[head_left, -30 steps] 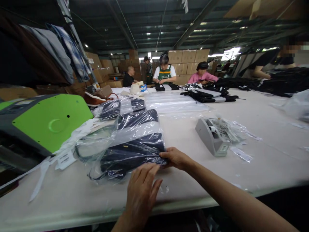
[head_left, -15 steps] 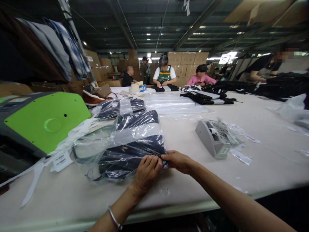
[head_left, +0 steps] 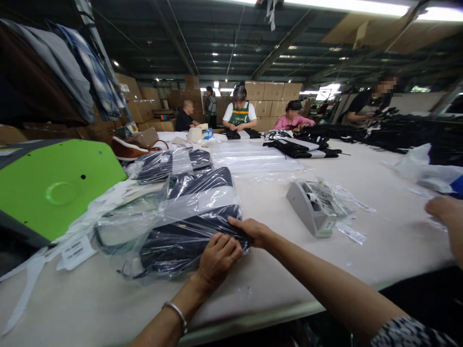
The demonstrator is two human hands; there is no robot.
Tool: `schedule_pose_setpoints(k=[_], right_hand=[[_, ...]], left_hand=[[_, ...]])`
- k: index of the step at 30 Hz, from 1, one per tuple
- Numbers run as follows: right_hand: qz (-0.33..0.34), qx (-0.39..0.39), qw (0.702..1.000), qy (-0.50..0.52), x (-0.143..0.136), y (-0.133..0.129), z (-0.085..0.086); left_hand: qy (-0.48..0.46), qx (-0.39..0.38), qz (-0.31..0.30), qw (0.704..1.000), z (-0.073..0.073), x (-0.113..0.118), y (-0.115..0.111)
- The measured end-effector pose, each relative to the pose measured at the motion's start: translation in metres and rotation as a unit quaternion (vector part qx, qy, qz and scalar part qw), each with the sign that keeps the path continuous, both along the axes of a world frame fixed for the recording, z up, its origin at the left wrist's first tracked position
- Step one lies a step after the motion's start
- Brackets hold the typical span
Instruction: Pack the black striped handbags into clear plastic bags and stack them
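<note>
A dark handbag point(head_left: 170, 244) with a pale band point(head_left: 200, 202) around it lies inside a clear plastic bag point(head_left: 126, 217) on the table, its strap loop to the left. My left hand point(head_left: 220, 255), with a bracelet on the wrist, has its fingers curled on the near right part of the plastic. At the right end of the package my right hand point(head_left: 253, 232) grips the corner, thumb on top and the other fingers hidden below or behind. Both hands nearly touch each other.
Behind lies another wrapped dark package point(head_left: 162, 165) and a stack of clear plastic bags point(head_left: 253, 156). A grey tape dispenser-like holder point(head_left: 314, 207) stands right, a green machine point(head_left: 61, 188) left. Another person's hand point(head_left: 446, 212) reaches in at the right edge. Co-workers sit or stand across the table point(head_left: 379, 246).
The view has shifted slightly. My right thumb has moved left over the top of the package corner. Another person's hand has appeared at the right edge.
</note>
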State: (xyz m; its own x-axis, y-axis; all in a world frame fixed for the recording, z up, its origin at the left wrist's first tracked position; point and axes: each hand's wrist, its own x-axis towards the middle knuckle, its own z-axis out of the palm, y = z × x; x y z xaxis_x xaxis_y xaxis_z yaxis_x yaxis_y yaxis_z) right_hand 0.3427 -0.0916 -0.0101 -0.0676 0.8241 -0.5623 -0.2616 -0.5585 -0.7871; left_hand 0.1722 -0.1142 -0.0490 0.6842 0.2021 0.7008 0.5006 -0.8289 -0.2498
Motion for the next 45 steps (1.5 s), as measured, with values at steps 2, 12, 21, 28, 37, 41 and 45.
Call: schedule_pose_setpoints(k=[2, 12, 21, 28, 37, 41, 45], right_hand=[[-0.036, 0.017, 0.999, -0.011, -0.008, 0.008, -0.007], [-0.084, 0.06, 0.995, 0.005, -0.014, 0.021, -0.024], [0.012, 0.019, 0.999, 0.045, 0.003, 0.009, -0.013], [0.091, 0.053, 0.994, 0.017, 0.021, -0.037, -0.012], [0.024, 0.083, 0.994, 0.065, 0.009, -0.037, -0.024], [0.035, 0.063, 0.996, 0.049, 0.01, -0.042, -0.022], [0.052, 0.114, 0.988, -0.09, 0.04, -0.056, 0.002]], left_hand=[[-0.001, 0.001, -0.003, 1.0, -0.001, 0.0, 0.002], [-0.012, 0.001, 0.003, 1.0, -0.003, -0.001, 0.011], [-0.016, -0.023, -0.008, 1.0, -0.001, -0.01, 0.023], [-0.04, -0.044, -0.026, 0.998, -0.005, -0.008, 0.025], [-0.032, -0.066, 0.013, 0.997, -0.008, -0.006, 0.024], [-0.041, -0.048, -0.001, 0.998, -0.01, -0.008, 0.024], [-0.051, -0.04, -0.014, 0.998, -0.011, -0.009, 0.026]])
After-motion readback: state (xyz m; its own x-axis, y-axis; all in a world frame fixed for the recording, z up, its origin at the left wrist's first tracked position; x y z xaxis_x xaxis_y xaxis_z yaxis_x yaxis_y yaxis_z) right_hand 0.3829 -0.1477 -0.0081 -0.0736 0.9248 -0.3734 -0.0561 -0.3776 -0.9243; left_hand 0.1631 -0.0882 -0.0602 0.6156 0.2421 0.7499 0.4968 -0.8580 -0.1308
